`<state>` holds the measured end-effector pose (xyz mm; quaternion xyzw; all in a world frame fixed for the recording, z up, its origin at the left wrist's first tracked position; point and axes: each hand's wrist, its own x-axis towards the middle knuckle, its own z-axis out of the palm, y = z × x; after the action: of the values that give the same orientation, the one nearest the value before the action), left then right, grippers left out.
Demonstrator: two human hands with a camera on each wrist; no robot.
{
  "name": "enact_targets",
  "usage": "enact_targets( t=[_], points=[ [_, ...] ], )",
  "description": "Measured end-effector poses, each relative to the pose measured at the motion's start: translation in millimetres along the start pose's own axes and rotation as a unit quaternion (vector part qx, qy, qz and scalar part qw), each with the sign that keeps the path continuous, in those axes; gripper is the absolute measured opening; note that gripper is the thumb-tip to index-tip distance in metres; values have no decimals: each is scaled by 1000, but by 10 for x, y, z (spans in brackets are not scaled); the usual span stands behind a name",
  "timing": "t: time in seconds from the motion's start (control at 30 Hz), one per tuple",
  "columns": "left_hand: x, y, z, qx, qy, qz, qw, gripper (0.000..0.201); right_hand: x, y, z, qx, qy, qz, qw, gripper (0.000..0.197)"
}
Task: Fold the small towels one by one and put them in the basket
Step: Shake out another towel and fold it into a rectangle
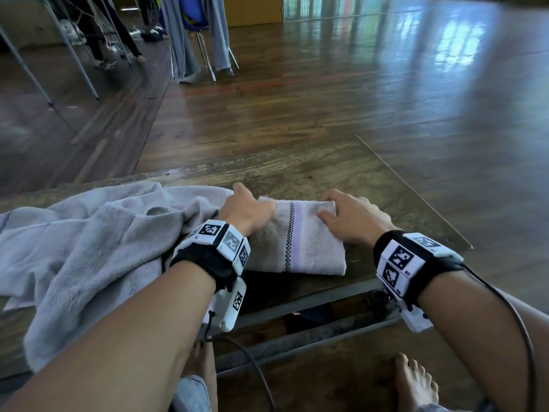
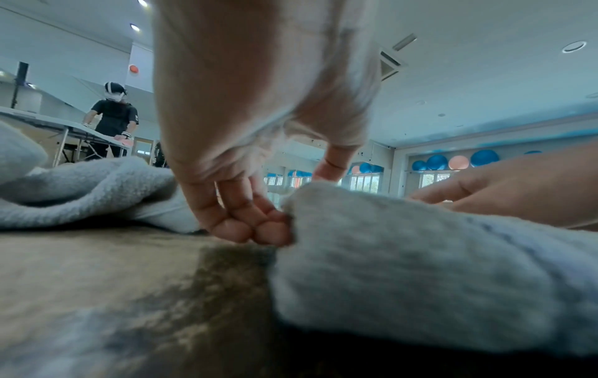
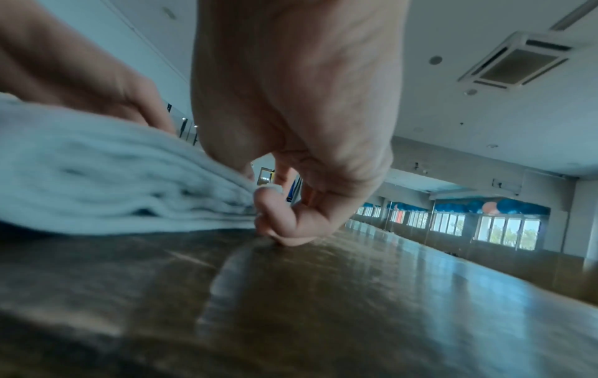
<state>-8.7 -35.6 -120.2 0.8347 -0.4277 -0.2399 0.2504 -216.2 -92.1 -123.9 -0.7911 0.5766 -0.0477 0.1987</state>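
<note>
Small pale grey terry towel with a checked black-and-lilac stripe: folded into a compact flat rectangle, several layers thick, lying on the worn brown wooden surface near its front edge. The stripe runs across the folded piece from far edge to near edge, roughly at the middle. Stacked fold edges show along the right side in the right wrist view. Its left edge stands raised off the surface in the left wrist view.

Heap of unfolded pale grey terry towels: rumpled, just left of the folded towel, spilling over the front edge of the surface.
</note>
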Motion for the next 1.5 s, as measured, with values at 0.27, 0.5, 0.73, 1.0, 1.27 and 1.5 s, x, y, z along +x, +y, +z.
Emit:
enact_targets(
  t=[0.27,0.5,0.73,1.0,1.27,1.5],
  points=[
    [-218,95,-24,102,116,205,967,22,-83,246,-213,-27,-41,15,999,41],
    [-334,96,310,209,-41,162,963,40,-188,258,-180,-35,217,-105,970,20],
    [-334,124,498,249,-134,219,934,60,-180,155,108,-5,-29,-194,981,57],
    [-317,80,473,251,-162,174,938,56,-158,239,182,-72,-93,-118,986,87],
    [-297,116,450,239,-187,149,941,60,-115,520,55,-49,-125,-16,991,97],
    [-298,116,459,221,-164,121,954,70,-115,527,71,-47,-122,-15,991,95]
  ],
)
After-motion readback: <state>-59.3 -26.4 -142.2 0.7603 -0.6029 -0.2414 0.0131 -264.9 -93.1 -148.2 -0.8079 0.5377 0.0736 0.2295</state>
